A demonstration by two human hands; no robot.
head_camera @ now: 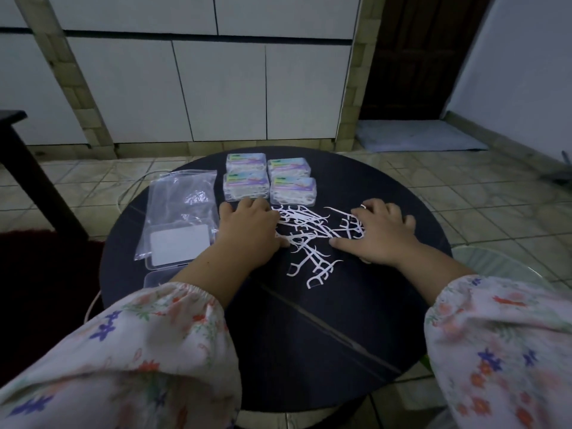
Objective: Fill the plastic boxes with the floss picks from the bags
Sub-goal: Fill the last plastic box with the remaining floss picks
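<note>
A loose pile of white floss picks [312, 239] lies spread on the round black table [309, 335]. My left hand [247, 230] rests palm down on the pile's left edge, fingers curved over some picks. My right hand [380, 233] lies on the pile's right side, fingertips touching picks. Behind the pile stand several filled clear plastic boxes [269, 179] with coloured labels. To the left lies an open clear box [178, 246] holding a white card, partly under empty clear plastic bags [182, 199].
A clear lid or second box [158, 278] lies by the table's front left edge. A dark stool or bench [18, 150] stands at the far left. A pale green bin rim [501, 264] sits to the table's right. Tiled floor surrounds the table.
</note>
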